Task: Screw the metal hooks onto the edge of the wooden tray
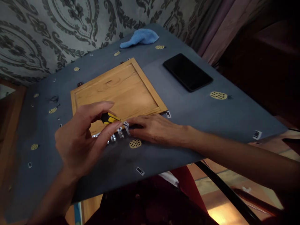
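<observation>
A small screwdriver (109, 118) with a black and yellow handle is in my left hand (85, 134), gripped between the fingers and thumb. Its tip points right, at a metal hook (126, 127) on the near edge of a framed wooden panel (117, 90). My right hand (152, 128) lies against that same edge, its fingertips closed around the hook. Several more silvery hooks (120, 132) line the edge to the left, partly behind my left thumb. The panel lies flat on the table (187, 125).
A black smartphone (187, 72) lies right of the panel. Farther back rests a crumpled blue cloth (140, 37). A small dark item (52, 99) sits on the left side. Patterned wallpaper (77, 18) borders the table's far side, and a curtain (215, 28) hangs at right.
</observation>
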Demonstrator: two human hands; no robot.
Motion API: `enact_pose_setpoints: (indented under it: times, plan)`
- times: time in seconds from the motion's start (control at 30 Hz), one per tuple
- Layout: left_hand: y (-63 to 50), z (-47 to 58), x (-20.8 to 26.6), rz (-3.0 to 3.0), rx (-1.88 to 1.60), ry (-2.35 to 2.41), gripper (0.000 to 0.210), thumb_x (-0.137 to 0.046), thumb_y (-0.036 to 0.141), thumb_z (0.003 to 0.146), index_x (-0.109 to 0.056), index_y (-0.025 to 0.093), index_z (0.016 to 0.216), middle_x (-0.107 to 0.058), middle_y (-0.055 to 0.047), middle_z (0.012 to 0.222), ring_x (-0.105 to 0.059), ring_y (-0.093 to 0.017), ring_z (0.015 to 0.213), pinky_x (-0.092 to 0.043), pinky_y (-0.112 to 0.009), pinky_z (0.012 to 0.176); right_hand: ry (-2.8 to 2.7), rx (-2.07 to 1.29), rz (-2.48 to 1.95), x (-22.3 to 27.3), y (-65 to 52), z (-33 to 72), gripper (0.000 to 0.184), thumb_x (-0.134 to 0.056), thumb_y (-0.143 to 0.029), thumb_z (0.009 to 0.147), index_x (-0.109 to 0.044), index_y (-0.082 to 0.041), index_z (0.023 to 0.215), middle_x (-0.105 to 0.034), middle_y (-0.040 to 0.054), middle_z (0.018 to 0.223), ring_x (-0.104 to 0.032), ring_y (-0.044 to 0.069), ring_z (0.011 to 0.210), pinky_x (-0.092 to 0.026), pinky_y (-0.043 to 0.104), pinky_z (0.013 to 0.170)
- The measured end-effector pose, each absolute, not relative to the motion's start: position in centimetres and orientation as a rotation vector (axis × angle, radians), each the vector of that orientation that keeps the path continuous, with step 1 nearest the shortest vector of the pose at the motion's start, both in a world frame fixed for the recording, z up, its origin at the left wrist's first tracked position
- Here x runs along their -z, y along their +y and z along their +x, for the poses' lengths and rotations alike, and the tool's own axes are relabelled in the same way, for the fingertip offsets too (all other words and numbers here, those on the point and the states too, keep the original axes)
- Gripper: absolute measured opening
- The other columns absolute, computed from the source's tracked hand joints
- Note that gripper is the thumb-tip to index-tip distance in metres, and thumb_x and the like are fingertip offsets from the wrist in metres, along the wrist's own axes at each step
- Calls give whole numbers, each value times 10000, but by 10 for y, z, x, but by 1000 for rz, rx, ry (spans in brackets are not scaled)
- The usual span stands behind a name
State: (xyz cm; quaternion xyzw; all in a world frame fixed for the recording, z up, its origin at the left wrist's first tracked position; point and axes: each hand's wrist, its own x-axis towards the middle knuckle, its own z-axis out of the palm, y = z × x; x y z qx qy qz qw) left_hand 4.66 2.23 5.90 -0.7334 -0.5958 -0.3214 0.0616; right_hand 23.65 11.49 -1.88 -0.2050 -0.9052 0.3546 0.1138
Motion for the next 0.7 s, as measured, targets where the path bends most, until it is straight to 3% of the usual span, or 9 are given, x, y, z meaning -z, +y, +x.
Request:
enact_pose_setpoints:
  times: [0.13,0.43,0.7]
  plan:
    - [23,45,-60,-2214,973,-1804,244,-720,326,894,-671,381,1127,-739,92,1023,-725,-137,820,-575,-321,658,-2645,-1045,-588,19,115,237,253,-524,-277,1003,-623,-238,1233,-704,39,1243,-686,212,1048,-502,327,847]
    - [24,45,-65,-2309,977,-1862,250,-678,277,926,-678,380,1154,-751,116,1039,-735,-160,945,-602,-355,806,-2774,-723,-413,26,114,239,243,-517,-215,1002,-628,-188,1217,-644,106,1329,-664,251,1078,-514,364,807]
    - [26,46,-69,-2409,968,-1811,228,-658,265,942,-668,370,1144,-757,116,1030,-738,-154,937,-630,-355,841,-2769,-714,-408,25,115,238,217,-531,-202,997,-653,-195,1176,-661,95,1293,-664,240,1088,-539,358,830]
